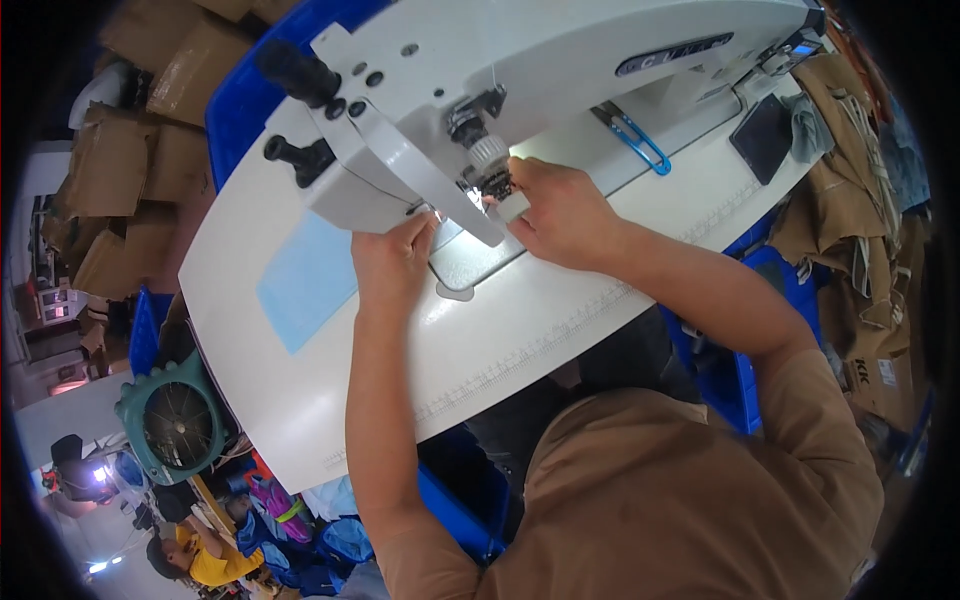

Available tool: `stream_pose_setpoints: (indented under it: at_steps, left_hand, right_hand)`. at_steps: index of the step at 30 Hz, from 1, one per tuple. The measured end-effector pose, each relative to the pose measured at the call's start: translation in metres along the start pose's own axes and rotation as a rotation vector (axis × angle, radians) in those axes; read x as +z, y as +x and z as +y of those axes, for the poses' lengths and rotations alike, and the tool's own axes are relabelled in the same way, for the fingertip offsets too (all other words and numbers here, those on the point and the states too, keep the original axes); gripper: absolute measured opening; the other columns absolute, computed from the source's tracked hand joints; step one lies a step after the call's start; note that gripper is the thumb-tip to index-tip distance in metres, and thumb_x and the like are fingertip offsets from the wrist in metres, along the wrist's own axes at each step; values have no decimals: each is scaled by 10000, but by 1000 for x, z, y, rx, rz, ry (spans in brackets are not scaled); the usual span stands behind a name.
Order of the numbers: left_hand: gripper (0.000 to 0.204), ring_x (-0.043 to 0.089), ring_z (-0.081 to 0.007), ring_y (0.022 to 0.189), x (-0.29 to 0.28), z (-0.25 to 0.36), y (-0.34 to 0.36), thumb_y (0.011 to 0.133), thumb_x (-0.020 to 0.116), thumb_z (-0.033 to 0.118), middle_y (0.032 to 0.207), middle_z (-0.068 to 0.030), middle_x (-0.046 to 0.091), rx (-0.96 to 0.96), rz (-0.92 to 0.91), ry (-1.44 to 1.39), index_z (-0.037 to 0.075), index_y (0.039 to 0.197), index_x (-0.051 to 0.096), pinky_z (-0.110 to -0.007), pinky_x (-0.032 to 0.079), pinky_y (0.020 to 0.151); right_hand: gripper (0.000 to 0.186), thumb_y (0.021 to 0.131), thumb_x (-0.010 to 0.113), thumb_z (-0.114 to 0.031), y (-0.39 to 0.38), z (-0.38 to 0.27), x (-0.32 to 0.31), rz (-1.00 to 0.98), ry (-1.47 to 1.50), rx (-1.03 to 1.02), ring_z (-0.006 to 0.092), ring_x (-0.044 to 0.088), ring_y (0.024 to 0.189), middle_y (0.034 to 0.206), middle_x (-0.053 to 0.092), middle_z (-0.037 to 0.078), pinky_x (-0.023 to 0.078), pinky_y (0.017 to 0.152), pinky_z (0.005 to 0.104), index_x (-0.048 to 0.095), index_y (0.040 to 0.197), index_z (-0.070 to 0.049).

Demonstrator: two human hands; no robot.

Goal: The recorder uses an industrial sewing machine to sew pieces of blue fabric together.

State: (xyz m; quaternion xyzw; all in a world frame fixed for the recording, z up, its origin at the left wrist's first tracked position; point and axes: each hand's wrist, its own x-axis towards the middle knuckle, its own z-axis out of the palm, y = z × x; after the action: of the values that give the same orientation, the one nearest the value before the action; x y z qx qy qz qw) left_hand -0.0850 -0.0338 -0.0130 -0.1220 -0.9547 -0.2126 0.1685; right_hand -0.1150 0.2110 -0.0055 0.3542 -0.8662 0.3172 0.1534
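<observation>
A white sewing machine [530,60] stands on a white work table [250,390]. My left hand [395,260] is closed in a pinch just left of the needle area [478,200], its fingertips at the machine's lower edge; what they hold is too small to make out. My right hand [560,215] is closed beside the needle area on the right, with fingers curled near a small white piece [515,206]; its exact grip is partly hidden. A light blue sheet [305,280] lies left of my left hand. The metal plate [470,265] shows between my hands.
Blue-handled scissors [640,140] and a dark phone-like slab [757,140] lie at the table's right. Cardboard boxes [120,160], a green fan [170,420] and blue bins [450,500] surround the table. Brown fabric [830,220] hangs at right. A person in yellow [215,560] is at lower left.
</observation>
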Motion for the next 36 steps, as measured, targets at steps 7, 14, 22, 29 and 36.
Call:
stream_pose_setpoints:
  at_steps: [7,14,22,29,36]
  left_hand:
    - [97,646,-351,865,3,-2,-1,796,852,151,844,-115,728,-30,57,-80,92,860,808,-448,532,758]
    - [119,689,-302,752,-1,2,-1,849,826,117,853,-132,752,14,68,-65,72,960,821,-398,540,702]
    - [88,623,-328,978,-1,2,-1,828,829,145,970,-58,741,47,66,3,104,904,812,-415,524,852]
    - [130,658,-344,966,-28,1,-17,817,794,69,947,-114,750,48,73,-19,75,946,802,-439,521,895]
    - [233,652,-307,1146,-94,25,-120,895,717,37,1208,-110,722,25,-83,-51,65,1121,770,-405,512,990]
  right_hand:
    - [74,876,669,-120,1,0,-2,-17,-44,-13,257,673,870,934,605,83,574,758,399,666,873,-46]
    - [107,863,678,-140,-1,4,4,8,-86,-60,251,665,878,923,590,85,567,754,400,657,851,-36]
    - [120,854,674,-133,-2,3,1,-42,-35,-6,243,660,905,967,600,76,567,772,402,666,825,-17]
    - [109,872,674,-138,-1,-2,-3,-136,-87,-34,270,664,891,956,615,82,561,753,420,700,876,-32]
    - [147,884,673,-107,-7,-57,-8,-183,172,-184,305,661,860,884,623,96,554,749,425,711,1010,-42]
